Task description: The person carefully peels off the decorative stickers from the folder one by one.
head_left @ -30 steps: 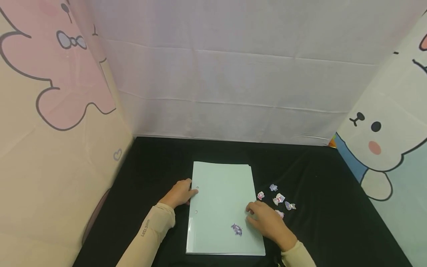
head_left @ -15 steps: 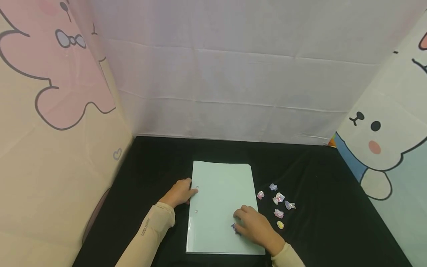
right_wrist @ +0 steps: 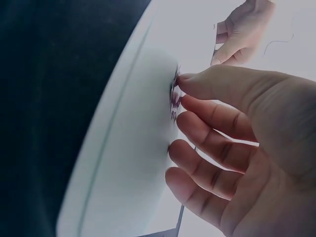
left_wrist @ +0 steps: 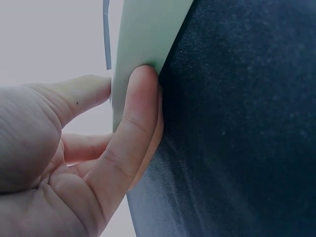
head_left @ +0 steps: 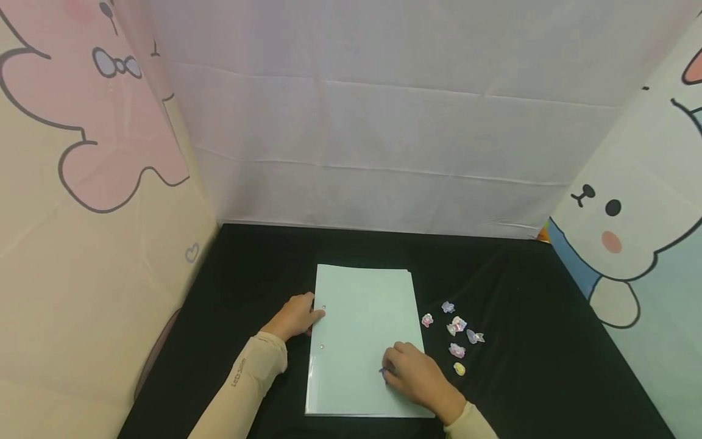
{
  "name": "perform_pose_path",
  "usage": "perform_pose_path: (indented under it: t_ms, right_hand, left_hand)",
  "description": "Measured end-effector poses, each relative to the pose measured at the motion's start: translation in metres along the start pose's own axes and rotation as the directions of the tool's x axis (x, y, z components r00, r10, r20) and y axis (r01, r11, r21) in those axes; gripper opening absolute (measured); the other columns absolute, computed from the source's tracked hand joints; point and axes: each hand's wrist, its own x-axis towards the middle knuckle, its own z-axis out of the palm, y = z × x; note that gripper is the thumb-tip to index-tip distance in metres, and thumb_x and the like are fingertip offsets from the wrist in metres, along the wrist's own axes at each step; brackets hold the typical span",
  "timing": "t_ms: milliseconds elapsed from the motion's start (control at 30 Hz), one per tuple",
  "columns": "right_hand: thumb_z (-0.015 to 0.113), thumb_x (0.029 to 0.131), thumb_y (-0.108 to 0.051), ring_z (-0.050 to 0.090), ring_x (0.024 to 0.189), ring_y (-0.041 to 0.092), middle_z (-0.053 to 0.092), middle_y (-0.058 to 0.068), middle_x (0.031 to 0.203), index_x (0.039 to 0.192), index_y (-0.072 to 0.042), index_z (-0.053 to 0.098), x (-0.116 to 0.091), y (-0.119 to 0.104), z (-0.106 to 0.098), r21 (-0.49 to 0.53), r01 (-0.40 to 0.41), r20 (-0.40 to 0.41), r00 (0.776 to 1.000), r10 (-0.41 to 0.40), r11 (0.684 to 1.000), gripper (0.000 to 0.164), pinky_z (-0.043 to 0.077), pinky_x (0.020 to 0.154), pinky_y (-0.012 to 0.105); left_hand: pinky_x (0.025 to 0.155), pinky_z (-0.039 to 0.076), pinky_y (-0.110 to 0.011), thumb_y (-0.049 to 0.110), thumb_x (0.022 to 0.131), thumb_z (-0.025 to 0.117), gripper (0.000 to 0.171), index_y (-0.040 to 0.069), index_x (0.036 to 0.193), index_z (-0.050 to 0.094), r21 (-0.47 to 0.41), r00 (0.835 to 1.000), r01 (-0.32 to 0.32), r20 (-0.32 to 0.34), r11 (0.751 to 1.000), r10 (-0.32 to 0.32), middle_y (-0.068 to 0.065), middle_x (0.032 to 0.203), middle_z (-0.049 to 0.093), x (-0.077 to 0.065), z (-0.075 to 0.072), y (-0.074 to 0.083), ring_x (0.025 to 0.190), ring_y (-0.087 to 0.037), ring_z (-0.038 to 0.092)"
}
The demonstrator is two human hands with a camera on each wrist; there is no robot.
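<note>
A pale mint folder (head_left: 351,341) with two small rivets near its left edge lies on the black cloth. At that edge my left hand (head_left: 295,316) grips it, thumb on the cover and fingertips against the pale spine (left_wrist: 143,34), as the left wrist view shows. Over the lower right of the cover, my right hand (head_left: 418,378) pinches a small sparkly purple charm (right_wrist: 175,101) between thumb and index finger. The charm lies against the cover in the right wrist view; in the head view, the fingers hide most of it. My other right fingers are bent close to the cover.
Right of the folder lie several small shiny charms, among them a lilac star (head_left: 448,307), a pink one (head_left: 457,350) and a yellow one (head_left: 459,368). Black cloth (head_left: 537,341) covers the table, with printed cartoon curtains (head_left: 631,231) at both sides and a white one (head_left: 384,134) behind.
My right hand has moved left from the folder's right edge onto the purple charm and taken it between its fingers, uncovering the yellow charm. My left hand stays at the folder's edge.
</note>
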Motion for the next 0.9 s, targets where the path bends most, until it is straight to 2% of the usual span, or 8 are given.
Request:
perform_pose_path:
  t_ms: [333, 533, 767, 900]
  right_hand:
    - [0.077, 0.078, -0.012, 0.043, 0.068, 0.005, 0.044, -0.014, 0.074, 0.076, -0.021, 0.057, 0.0021, -0.0018, 0.0028, 0.019, -0.001, 0.004, 1.000, 0.001, 1.000, 0.022, 0.041, 0.055, 0.022]
    - [0.079, 0.079, -0.011, 0.045, 0.068, 0.004, 0.048, -0.013, 0.075, 0.084, -0.017, 0.062, 0.0041, -0.0023, 0.0030, 0.048, -0.011, 0.000, 1.000, 0.010, 0.999, 0.018, 0.042, 0.056, 0.022]
    - [0.078, 0.079, -0.010, 0.044, 0.069, 0.004, 0.047, -0.013, 0.075, 0.079, -0.018, 0.063, 0.0040, -0.0022, 0.0017, 0.046, -0.018, 0.024, 1.000, 0.017, 0.999, 0.018, 0.043, 0.058, 0.022]
    - [0.079, 0.080, -0.010, 0.044, 0.068, 0.004, 0.048, -0.011, 0.076, 0.081, -0.016, 0.064, 0.0035, -0.0026, 0.0016, 0.053, -0.023, 0.013, 1.000, 0.022, 0.998, 0.016, 0.043, 0.058, 0.022]
  left_hand:
    - [0.061, 0.049, -0.033, 0.020, 0.098, 0.068, 0.032, -0.004, 0.115, 0.055, -0.002, 1.000, 0.020, 0.014, 1.000, -0.020, -0.007, 0.074, 0.054, -0.0018, -0.0016, 0.0012, 0.056, -0.016, 0.059]
    - [0.062, 0.050, -0.033, 0.019, 0.097, 0.069, 0.030, -0.003, 0.112, 0.056, 0.003, 1.000, 0.004, 0.005, 1.000, -0.004, -0.007, 0.075, 0.054, -0.0010, -0.0011, 0.0010, 0.057, -0.015, 0.059]
    - [0.062, 0.050, -0.033, 0.019, 0.097, 0.069, 0.032, -0.004, 0.115, 0.056, 0.003, 1.000, 0.004, 0.002, 1.000, -0.004, -0.006, 0.075, 0.054, -0.0008, -0.0006, 0.0000, 0.057, -0.015, 0.059]
    - [0.062, 0.050, -0.033, 0.020, 0.097, 0.069, 0.035, -0.005, 0.117, 0.055, 0.006, 1.000, 0.004, 0.000, 1.000, -0.004, -0.006, 0.074, 0.054, 0.0003, 0.0005, -0.0013, 0.056, -0.015, 0.058]
